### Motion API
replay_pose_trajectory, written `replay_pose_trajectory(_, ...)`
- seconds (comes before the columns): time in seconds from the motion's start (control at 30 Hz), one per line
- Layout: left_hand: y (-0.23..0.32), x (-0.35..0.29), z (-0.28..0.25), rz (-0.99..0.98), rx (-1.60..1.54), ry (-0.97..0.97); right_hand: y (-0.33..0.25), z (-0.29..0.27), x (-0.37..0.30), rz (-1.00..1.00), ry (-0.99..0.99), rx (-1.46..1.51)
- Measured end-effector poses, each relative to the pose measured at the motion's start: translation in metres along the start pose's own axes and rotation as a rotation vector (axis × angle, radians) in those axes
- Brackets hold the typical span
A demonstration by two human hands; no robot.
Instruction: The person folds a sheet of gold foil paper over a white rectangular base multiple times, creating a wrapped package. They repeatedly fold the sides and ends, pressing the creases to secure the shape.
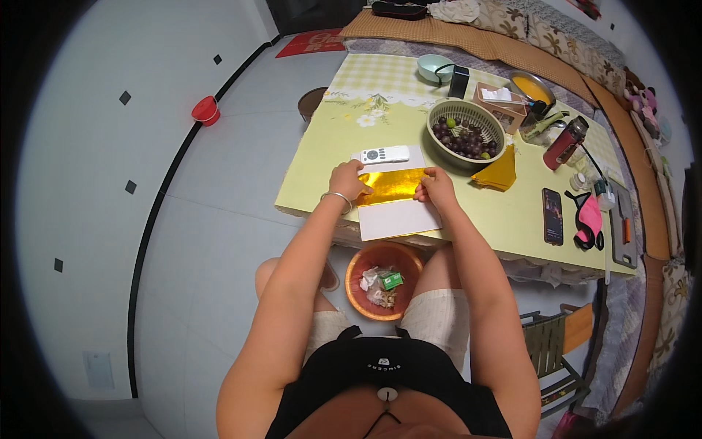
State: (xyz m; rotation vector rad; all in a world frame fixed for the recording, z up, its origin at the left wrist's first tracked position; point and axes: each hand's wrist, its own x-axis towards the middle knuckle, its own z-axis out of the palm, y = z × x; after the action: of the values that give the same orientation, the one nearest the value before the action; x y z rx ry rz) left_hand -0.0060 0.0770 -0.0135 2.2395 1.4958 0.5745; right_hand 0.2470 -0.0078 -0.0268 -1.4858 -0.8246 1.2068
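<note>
A shiny gold foil sheet (395, 186) lies across a white sheet or board (401, 221) at the table's near edge. My left hand (346, 181), with a bracelet at its wrist, grips the foil's left side, thumb on top. At the right end, my right hand (437, 189) has its fingers closed on the foil's edge. A white remote control (385, 154) rests on the board's far part, just beyond the foil. To the right of my right hand, more folded gold paper (497, 172) sits beside the colander.
A green colander (431, 139) holds dark grapes. Farther right are a red thermos (565, 144), a phone (553, 216), a pink-and-black item (587, 220) and a grey tray (623, 241). An orange waste bin (354, 295) stands between my knees. A folding chair (553, 344) is at lower right.
</note>
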Motion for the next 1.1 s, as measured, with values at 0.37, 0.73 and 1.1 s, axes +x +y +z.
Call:
replay_pose_trajectory(0.37,-0.004,-0.013,0.014,-0.232,-0.511,0.144,0.002,-0.002,-0.009,-0.07,0.009,0.116)
replay_pose_trajectory(0.73,0.021,-0.056,-0.004,-0.591,-1.247,0.107,-0.009,-0.027,-0.014,0.081,-0.066,0.142)
replay_pose_trajectory(1.1,0.01,-0.069,0.004,-0.157,-0.256,0.164,-0.014,-0.036,-0.022,0.066,-0.052,-0.275)
